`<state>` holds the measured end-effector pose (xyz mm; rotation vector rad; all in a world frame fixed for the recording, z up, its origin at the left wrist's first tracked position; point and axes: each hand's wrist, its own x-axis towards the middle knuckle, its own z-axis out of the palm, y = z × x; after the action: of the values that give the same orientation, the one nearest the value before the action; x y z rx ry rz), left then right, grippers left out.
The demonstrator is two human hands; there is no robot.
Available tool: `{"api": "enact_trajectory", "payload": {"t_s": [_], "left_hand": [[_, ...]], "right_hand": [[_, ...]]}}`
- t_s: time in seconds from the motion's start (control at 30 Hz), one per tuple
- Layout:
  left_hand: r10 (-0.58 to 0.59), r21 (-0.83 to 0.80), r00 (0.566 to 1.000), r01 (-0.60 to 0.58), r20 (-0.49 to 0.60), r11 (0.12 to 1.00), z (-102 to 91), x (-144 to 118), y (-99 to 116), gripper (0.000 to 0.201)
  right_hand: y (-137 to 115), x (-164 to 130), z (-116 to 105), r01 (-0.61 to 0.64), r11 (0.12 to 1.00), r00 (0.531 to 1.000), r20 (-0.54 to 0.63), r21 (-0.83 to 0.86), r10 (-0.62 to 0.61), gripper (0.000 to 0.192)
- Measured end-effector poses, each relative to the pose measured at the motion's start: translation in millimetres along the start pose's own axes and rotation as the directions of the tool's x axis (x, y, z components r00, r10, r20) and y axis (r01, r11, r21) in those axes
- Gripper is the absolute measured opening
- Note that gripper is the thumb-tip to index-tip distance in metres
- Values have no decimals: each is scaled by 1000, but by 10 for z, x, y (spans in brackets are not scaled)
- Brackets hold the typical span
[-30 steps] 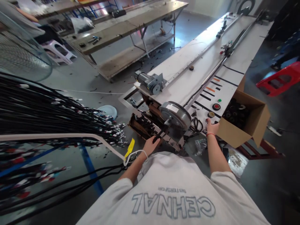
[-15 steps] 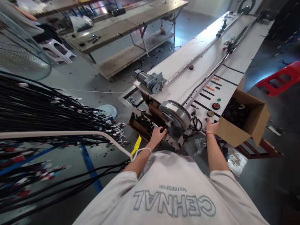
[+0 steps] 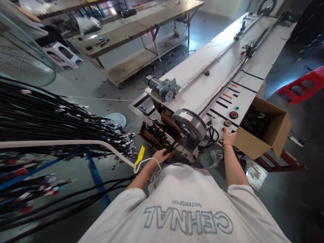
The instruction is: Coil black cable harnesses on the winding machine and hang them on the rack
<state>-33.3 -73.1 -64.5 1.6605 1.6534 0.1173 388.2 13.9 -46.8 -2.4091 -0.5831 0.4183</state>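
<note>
My left hand [image 3: 161, 156] is closed around a black cable [image 3: 173, 145], which runs up to the wheel-shaped taping head [image 3: 189, 124] at the near end of the long white machine table [image 3: 199, 89]. At that table's near right corner is my right hand [image 3: 229, 137]. Its thumb points up over the top, by a small button, and the other fingers appear curled at the edge, partly hidden. Just beyond the thumb lies a roll of tape [image 3: 227, 123]. Black-handled scissors [image 3: 212, 133] rest to its left.
A cardboard box [image 3: 274, 130] of dark rolls stands at the right. Red [image 3: 233, 115] and green [image 3: 237, 108] buttons sit on the table. Bundled black cables [image 3: 63, 125] hang at the left beside a white tube [image 3: 76, 143]. Below the taping head is an open brown box [image 3: 152, 135].
My left hand has moved left and toward my body, drawing the black cable out from the taping head. The yellow tag on the white tube has shifted left. My right hand stays in place.
</note>
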Motion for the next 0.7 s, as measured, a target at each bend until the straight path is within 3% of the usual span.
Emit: {"api": "enact_trajectory", "payload": {"t_s": [0.1, 0.23, 0.33, 0.47, 0.7], "left_hand": [[17, -82, 998, -22, -57, 996, -32, -165, -48, 24], [41, -155, 978, -74, -206, 985, -81, -250, 147, 30], [36, -156, 967, -78, -253, 985, -117, -179, 343, 30], [58, -149, 973, -93, -224, 985, -144, -9, 525, 31], [77, -185, 964, -127, -254, 974, -53, 247, 765, 28]], "right_hand": [[7, 8, 7, 9, 1000, 1000, -3, 27, -9, 73], [39, 34, 42, 23, 998, 1000, -18, 53, -22, 71], [63, 59, 67, 20, 998, 1000, -24, 65, -18, 72], [73, 76, 76, 34, 996, 999, -32, 84, -31, 70], [49, 66, 55, 29, 998, 999, -18, 55, -28, 70]]}}
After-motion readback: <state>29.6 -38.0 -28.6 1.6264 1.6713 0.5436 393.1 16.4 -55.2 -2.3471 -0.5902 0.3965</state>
